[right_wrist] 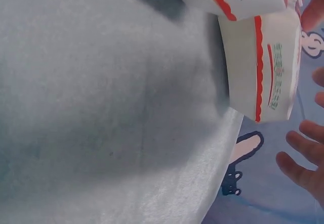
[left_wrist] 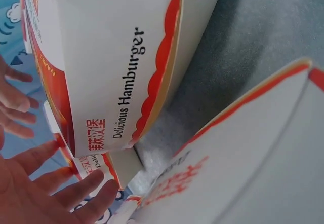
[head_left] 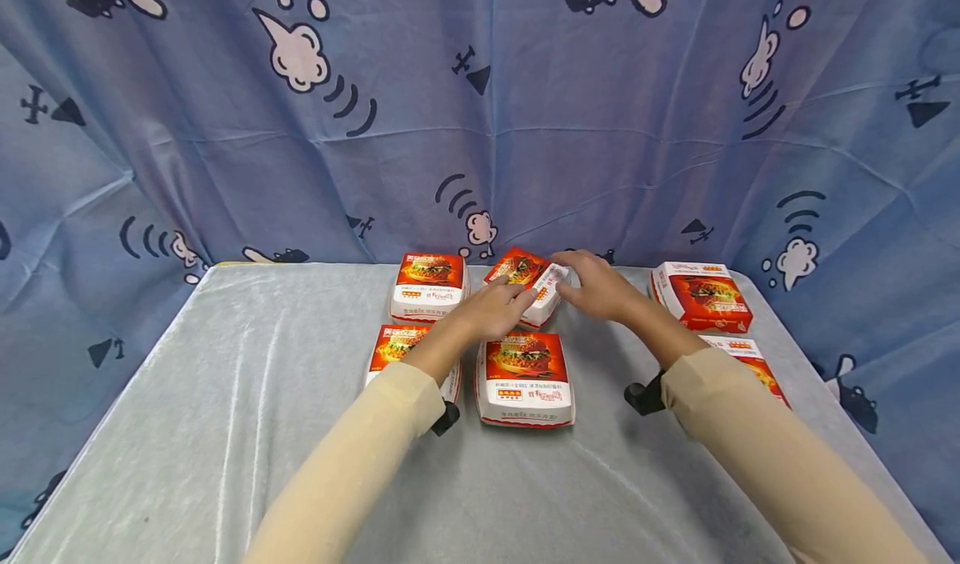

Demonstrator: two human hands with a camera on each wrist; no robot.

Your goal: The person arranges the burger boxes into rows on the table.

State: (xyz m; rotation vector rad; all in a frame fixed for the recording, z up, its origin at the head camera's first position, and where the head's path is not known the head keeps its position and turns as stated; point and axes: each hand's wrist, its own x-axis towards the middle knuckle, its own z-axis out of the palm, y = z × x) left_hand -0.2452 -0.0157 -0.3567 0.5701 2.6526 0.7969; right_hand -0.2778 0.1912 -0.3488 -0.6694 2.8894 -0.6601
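Note:
A red and white hamburger box (head_left: 552, 293) sits turned at an angle at the back middle of the table, between my two hands. My left hand (head_left: 491, 307) is on its left, with fingers (left_wrist: 91, 183) spread and fairly straight, overlapping the box in the left wrist view. On the other side is my right hand (head_left: 596, 289), its fingers (right_wrist: 298, 176) apart and loosely extended beside the box. Directly in front of the angled box stands another hamburger box (head_left: 525, 381), square to the table's front. No object lies in either palm.
Two more hamburger boxes stand on the left, a back one (head_left: 429, 285) and a front one (head_left: 393, 347) partly behind my left forearm. At right are a back box (head_left: 705, 297) and a front box (head_left: 738, 351), partly covered by my right sleeve. A patterned blue curtain (head_left: 480, 114) hangs behind the grey-covered table (head_left: 187, 431).

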